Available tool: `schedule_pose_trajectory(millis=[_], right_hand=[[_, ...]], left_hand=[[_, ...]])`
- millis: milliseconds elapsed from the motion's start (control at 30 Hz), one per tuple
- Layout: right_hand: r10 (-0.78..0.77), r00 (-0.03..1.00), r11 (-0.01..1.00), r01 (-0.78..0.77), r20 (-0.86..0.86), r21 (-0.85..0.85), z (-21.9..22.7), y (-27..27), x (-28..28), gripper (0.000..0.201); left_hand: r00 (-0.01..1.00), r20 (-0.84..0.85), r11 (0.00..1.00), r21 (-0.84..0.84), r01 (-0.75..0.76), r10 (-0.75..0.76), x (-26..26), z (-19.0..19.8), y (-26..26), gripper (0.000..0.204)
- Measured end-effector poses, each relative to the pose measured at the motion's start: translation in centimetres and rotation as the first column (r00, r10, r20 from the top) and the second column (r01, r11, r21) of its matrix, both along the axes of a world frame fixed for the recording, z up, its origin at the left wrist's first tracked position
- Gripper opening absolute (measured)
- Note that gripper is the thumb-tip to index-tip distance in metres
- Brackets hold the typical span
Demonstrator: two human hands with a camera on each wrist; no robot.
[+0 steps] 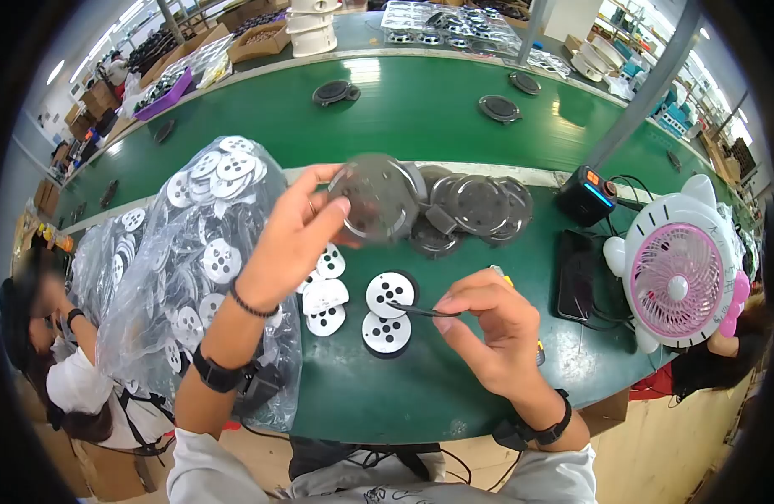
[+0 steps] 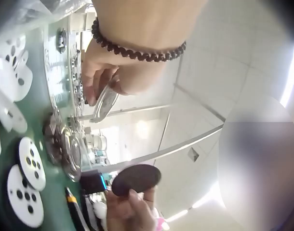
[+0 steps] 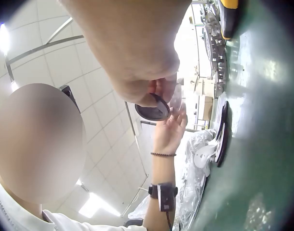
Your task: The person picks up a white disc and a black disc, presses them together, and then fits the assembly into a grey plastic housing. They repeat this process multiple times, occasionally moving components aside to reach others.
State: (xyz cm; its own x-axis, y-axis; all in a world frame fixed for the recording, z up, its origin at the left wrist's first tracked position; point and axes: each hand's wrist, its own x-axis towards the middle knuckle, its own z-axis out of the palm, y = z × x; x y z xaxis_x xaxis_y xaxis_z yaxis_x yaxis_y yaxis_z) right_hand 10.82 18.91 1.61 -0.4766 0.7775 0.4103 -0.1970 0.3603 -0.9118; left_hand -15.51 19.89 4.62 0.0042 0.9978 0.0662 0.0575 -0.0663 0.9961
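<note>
My left hand [image 1: 295, 235] grips a round, smoky see-through cover [image 1: 379, 197] by its edge, raised over the table. In my right hand [image 1: 492, 336] a thin black disc [image 2: 136, 180] is pinched between thumb and fingers; the head view shows it nearly edge-on. Below the hands lie two white discs [image 1: 386, 333] with dark holes, each on a black round piece and overlapping. More white discs [image 1: 326, 307] lie loose to their left. Beyond the right hand is a cluster of similar see-through covers [image 1: 479, 206].
A clear plastic bag [image 1: 152, 260] full of white discs fills the left side. To the right are a phone [image 1: 575, 273], a black box with a blue light [image 1: 587, 197] and a pink-white fan [image 1: 677, 273]. A green conveyor [image 1: 420, 92] carrying dark round parts runs behind.
</note>
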Motion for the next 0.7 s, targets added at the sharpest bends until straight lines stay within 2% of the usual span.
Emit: schedule_pose_trajectory(millis=[33,133,200,400,500,567,633,700], right_hand=[[-0.004,1.000,1.000,0.004,-0.001,0.013,0.0,0.0,0.0,0.024],[0.018,1.000,0.999,-0.019,0.008,0.047,-0.4,0.3,0.0,0.024],[0.030,0.999,0.996,-0.033,0.033,0.085,-0.5,0.4,0.0,0.025],[0.039,0.998,0.998,-0.040,0.041,0.040,-1.0,0.4,-0.4,0.026],[0.060,0.997,0.998,-0.061,0.041,0.019,-0.9,0.1,-0.5,0.027],[0.075,0.996,0.997,-0.076,0.046,0.024,-1.0,0.1,-0.6,0.027],[0.084,0.995,0.996,-0.086,0.056,0.029,-1.0,0.0,-0.6,0.027],[0.084,0.995,0.996,-0.085,0.049,0.020,-1.1,0.0,-0.7,0.027]], left_hand=[[0.997,0.075,0.998,-0.057,0.024,-0.019,0.1,-0.2,-1.2,0.036],[0.981,0.190,0.995,-0.084,0.056,-0.039,0.4,-1.8,-3.7,0.041],[0.981,0.189,0.996,-0.070,0.050,-0.036,0.5,-2.6,-4.7,0.042],[0.972,0.233,0.997,-0.078,-0.025,0.043,0.1,-4.3,-5.7,0.035],[0.974,0.217,0.986,-0.162,-0.038,0.073,0.3,-4.2,-5.8,0.029],[0.933,0.354,0.984,-0.177,-0.002,0.066,1.0,-3.9,-6.0,0.027],[0.943,0.329,0.984,-0.177,0.002,0.057,1.0,-3.8,-6.1,0.028],[0.942,0.334,0.969,-0.236,0.070,0.014,0.9,-3.0,-6.2,0.036]])
